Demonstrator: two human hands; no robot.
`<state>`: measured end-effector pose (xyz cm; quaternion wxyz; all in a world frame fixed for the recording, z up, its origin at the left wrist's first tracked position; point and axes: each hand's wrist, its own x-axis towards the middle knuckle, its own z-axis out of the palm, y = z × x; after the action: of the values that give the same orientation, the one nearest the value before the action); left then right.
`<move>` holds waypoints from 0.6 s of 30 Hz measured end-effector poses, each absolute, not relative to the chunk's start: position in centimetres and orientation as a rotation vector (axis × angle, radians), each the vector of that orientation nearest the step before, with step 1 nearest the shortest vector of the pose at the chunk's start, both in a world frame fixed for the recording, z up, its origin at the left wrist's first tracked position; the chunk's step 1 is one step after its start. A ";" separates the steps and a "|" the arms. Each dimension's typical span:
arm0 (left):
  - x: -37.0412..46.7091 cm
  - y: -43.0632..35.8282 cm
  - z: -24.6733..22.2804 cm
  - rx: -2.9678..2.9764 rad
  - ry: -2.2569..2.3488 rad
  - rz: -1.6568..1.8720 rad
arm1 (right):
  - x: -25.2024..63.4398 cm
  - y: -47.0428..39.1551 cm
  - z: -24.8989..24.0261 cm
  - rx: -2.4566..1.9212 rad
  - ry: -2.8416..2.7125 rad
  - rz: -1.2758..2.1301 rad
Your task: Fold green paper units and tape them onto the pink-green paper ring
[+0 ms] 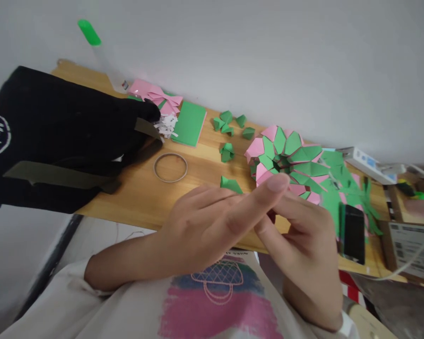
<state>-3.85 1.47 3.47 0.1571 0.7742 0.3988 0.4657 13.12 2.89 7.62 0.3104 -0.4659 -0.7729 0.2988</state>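
My left hand (212,226) and my right hand (304,249) meet in front of my chest, above the table's near edge. One long digit of my left hand points up and to the right. The fingers of my right hand are bent, with thumb and forefinger together against the left fingers. A small dark red bit shows between the hands; what they hold, if anything, is hidden. Just beyond them lies a round ring of folded green and pink paper pieces (279,146). A single folded green paper piece (230,183) is close to my left hand.
Several loose folded green pieces (226,151) lie mid-table. Leftward are green paper sheets (189,123), white scraps (167,125), a thin hoop (170,168) and a black bag (56,136). A phone (353,233), a power strip (367,165) and a cardboard box (413,249) are right.
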 end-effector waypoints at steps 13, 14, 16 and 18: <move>-3.8 1.9 3.8 1.931 1.146 1.402 | 13.5 2.5 7.1 -1.194 -1.878 0.902; -3.7 1.9 3.8 1.967 1.159 1.378 | 13.4 2.4 7.2 -1.211 -1.904 0.877; -3.5 2.1 3.9 2.099 1.184 1.298 | 13.2 2.4 7.4 -1.254 -1.961 0.807; -3.1 2.2 3.9 2.313 1.185 1.287 | 13.0 2.5 7.6 -1.300 -1.992 0.716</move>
<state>-3.12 2.20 3.94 0.1206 0.7916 0.4058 0.4406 13.03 2.45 7.60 0.3229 -0.4952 -0.7590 0.2727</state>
